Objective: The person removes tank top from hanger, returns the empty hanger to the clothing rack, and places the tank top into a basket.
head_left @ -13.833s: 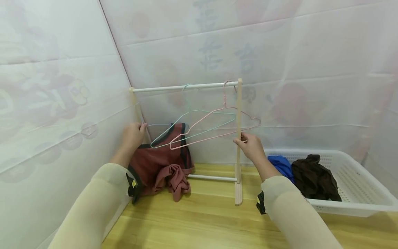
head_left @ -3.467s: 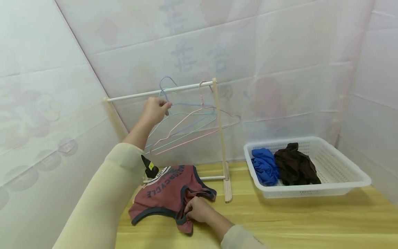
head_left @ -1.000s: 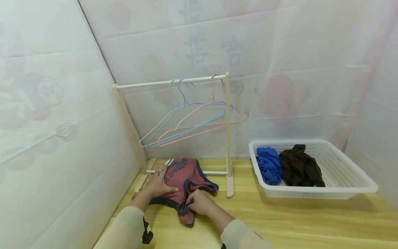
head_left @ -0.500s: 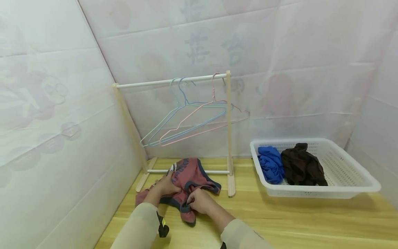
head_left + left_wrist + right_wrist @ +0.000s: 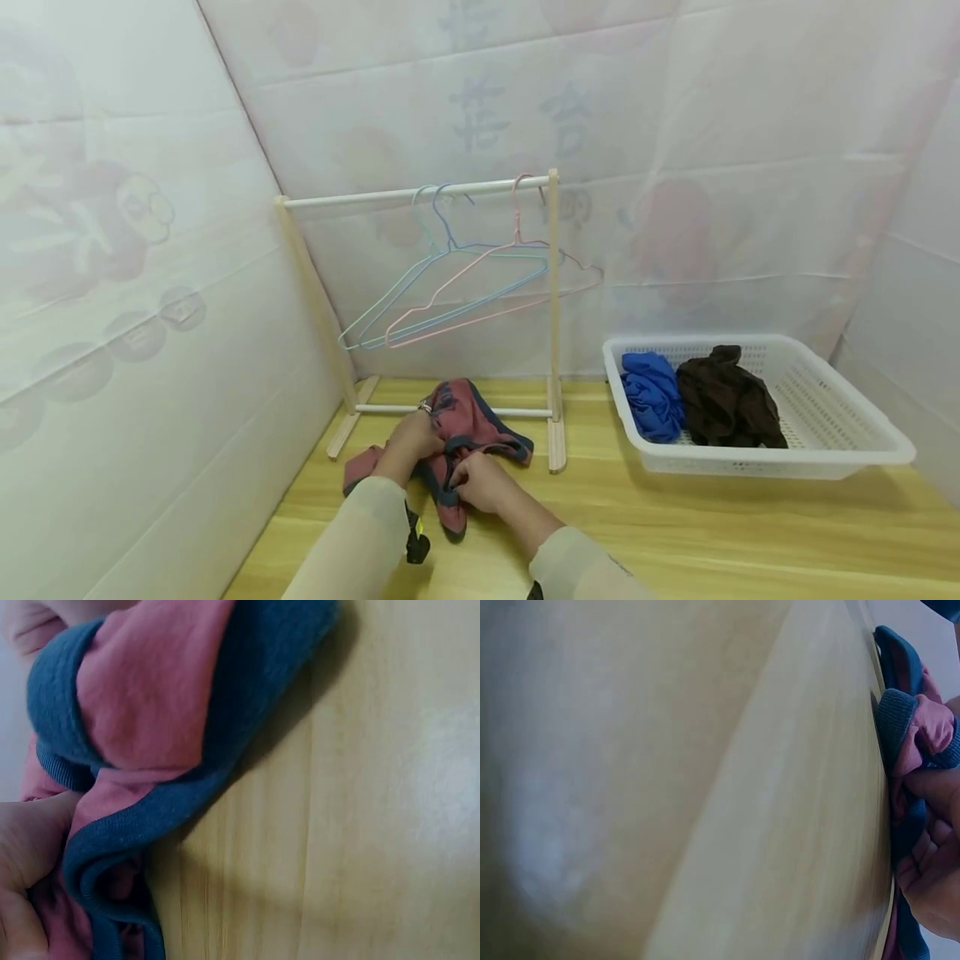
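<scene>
A dusty-red shirt (image 5: 468, 410) with dark blue-grey trim and printed lettering lies bunched on the wooden table, partly over the rack's lower bar. My left hand (image 5: 417, 437) grips its left part, gathering the cloth into folds, with the fingertips hidden in the head view. My right hand (image 5: 483, 483) pinches the trimmed edge nearest me, close beside the left hand. In the left wrist view the trimmed fabric (image 5: 142, 697) folds over itself above the table. The right wrist view has the fingers (image 5: 930, 885) curled at the trim.
Behind the hands stands a clothes rack (image 5: 554, 333) with a white top bar (image 5: 360, 197). Green, blue (image 5: 405, 287) and pink (image 5: 453, 287) hangers hang from it. At right, a white basket (image 5: 847, 458) holds blue (image 5: 651, 396) and dark brown cloth (image 5: 727, 400).
Earlier the left hand let go of the blue hanger, which now hangs on the bar. Over the last second it has moved right along the shirt, bunching it toward the right hand.
</scene>
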A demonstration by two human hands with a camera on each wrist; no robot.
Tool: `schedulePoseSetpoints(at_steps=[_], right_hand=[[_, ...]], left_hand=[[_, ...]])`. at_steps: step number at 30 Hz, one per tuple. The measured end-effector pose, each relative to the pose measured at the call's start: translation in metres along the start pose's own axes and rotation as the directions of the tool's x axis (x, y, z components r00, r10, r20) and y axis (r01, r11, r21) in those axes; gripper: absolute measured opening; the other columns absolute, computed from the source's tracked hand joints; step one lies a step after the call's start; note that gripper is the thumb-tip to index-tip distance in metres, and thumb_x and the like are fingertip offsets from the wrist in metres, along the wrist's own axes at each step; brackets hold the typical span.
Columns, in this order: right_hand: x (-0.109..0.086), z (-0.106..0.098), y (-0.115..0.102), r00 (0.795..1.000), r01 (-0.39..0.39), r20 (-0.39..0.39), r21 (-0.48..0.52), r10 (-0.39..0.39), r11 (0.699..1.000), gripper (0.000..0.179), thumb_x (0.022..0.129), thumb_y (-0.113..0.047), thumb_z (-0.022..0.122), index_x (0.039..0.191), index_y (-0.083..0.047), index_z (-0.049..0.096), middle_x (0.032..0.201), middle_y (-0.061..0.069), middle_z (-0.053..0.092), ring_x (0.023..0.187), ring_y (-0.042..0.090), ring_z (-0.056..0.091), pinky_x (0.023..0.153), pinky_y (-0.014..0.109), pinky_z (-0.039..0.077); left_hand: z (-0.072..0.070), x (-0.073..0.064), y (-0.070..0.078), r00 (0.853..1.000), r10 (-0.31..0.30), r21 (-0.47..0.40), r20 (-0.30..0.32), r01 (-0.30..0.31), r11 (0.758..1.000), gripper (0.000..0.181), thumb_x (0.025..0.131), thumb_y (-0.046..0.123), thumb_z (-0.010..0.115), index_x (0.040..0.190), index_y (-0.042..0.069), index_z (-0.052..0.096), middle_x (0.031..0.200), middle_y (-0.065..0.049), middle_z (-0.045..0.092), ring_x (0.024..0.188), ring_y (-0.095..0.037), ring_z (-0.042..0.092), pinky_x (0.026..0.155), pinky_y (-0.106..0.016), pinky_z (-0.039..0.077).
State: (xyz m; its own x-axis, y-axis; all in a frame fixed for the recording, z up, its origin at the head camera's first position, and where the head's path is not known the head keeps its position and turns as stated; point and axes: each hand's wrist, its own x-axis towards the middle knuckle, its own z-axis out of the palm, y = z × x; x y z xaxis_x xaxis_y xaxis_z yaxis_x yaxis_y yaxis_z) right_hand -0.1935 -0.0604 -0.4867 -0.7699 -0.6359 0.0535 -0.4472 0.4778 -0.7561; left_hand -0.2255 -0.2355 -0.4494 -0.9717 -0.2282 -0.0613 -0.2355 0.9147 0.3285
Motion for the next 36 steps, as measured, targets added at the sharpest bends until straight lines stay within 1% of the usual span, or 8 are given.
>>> schedulePoseSetpoints(at_steps=[3,7,13,15,20,27,31,36], right_hand=[[-0.001,-0.001,-0.001,1.000,0.018,-0.010,-0.001,-0.018,1.000,0.018,0.081,0.002,0.067,0.079,-0.012,0.077,0.079,-0.007,0.070,0.078,0.008,0.061,0.069,0.026,0.050],[-0.002,-0.001,-0.001,1.000,0.002,-0.005,0.000,-0.002,1.000,0.017,0.082,0.001,0.068,0.079,-0.014,0.077,0.079,-0.008,0.070,0.079,0.008,0.061,0.071,0.026,0.050],[-0.002,0.001,0.001,1.000,0.014,-0.023,-0.030,-0.015,0.999,0.017,0.080,-0.001,0.070,0.077,-0.016,0.076,0.078,-0.009,0.069,0.079,0.006,0.061,0.073,0.024,0.049],[-0.002,0.001,0.002,0.999,0.020,-0.028,-0.035,-0.021,0.999,0.016,0.080,-0.001,0.070,0.077,-0.016,0.076,0.077,-0.009,0.069,0.079,0.006,0.061,0.073,0.024,0.049],[-0.001,0.003,0.003,0.999,0.032,-0.039,-0.041,-0.034,0.999,0.015,0.080,-0.002,0.070,0.076,-0.016,0.075,0.075,-0.010,0.069,0.079,0.006,0.061,0.074,0.024,0.049],[-0.005,0.003,0.005,0.999,0.033,-0.033,-0.005,-0.034,0.999,0.016,0.079,0.000,0.069,0.078,-0.014,0.075,0.077,-0.009,0.068,0.075,0.004,0.057,0.071,0.023,0.048],[-0.006,-0.003,0.006,1.000,0.030,-0.005,0.007,-0.030,1.000,0.017,0.082,-0.001,0.067,0.087,-0.013,0.076,0.087,-0.006,0.071,0.080,0.006,0.059,0.072,0.024,0.047],[-0.008,-0.015,0.002,0.998,0.019,0.066,0.045,-0.022,0.999,0.030,0.084,-0.007,0.064,0.113,-0.012,0.069,0.102,0.000,0.068,0.085,0.010,0.059,0.072,0.027,0.047]], left_hand=[[0.003,-0.001,0.006,1.000,-0.020,0.051,-0.023,0.021,0.998,0.049,0.076,0.024,0.078,0.116,0.000,0.065,0.114,-0.019,0.066,0.088,-0.035,0.062,0.066,-0.052,0.050],[0.008,-0.002,0.011,0.998,-0.034,0.108,-0.051,0.039,0.993,0.045,0.080,0.026,0.075,0.117,0.002,0.066,0.114,-0.019,0.066,0.095,-0.042,0.064,0.071,-0.059,0.052],[0.016,0.001,0.015,0.997,0.008,0.130,-0.083,0.003,0.992,0.051,0.080,0.020,0.075,0.126,0.004,0.062,0.114,-0.018,0.067,0.096,-0.037,0.066,0.071,-0.052,0.054],[0.017,0.001,0.016,0.996,0.027,0.130,-0.088,-0.015,0.991,0.050,0.079,0.018,0.075,0.125,0.003,0.062,0.112,-0.018,0.068,0.094,-0.037,0.066,0.070,-0.051,0.054],[0.015,-0.002,0.018,0.996,0.039,0.130,-0.076,-0.029,0.991,0.042,0.079,0.019,0.074,0.117,0.004,0.063,0.112,-0.019,0.067,0.094,-0.037,0.066,0.070,-0.051,0.053],[0.025,0.000,0.014,0.999,0.022,0.118,-0.037,-0.018,0.993,0.061,0.081,0.021,0.071,0.137,0.005,0.053,0.123,-0.017,0.065,0.103,-0.033,0.065,0.080,-0.052,0.053],[0.028,0.003,0.011,0.999,0.020,0.106,-0.033,-0.016,0.994,0.064,0.082,0.020,0.070,0.140,0.004,0.048,0.123,-0.016,0.065,0.099,-0.032,0.065,0.078,-0.050,0.053],[0.023,0.003,0.012,0.998,0.021,0.084,-0.052,-0.017,0.996,0.063,0.082,0.018,0.070,0.139,0.002,0.048,0.121,-0.017,0.066,0.098,-0.034,0.066,0.077,-0.050,0.053]])
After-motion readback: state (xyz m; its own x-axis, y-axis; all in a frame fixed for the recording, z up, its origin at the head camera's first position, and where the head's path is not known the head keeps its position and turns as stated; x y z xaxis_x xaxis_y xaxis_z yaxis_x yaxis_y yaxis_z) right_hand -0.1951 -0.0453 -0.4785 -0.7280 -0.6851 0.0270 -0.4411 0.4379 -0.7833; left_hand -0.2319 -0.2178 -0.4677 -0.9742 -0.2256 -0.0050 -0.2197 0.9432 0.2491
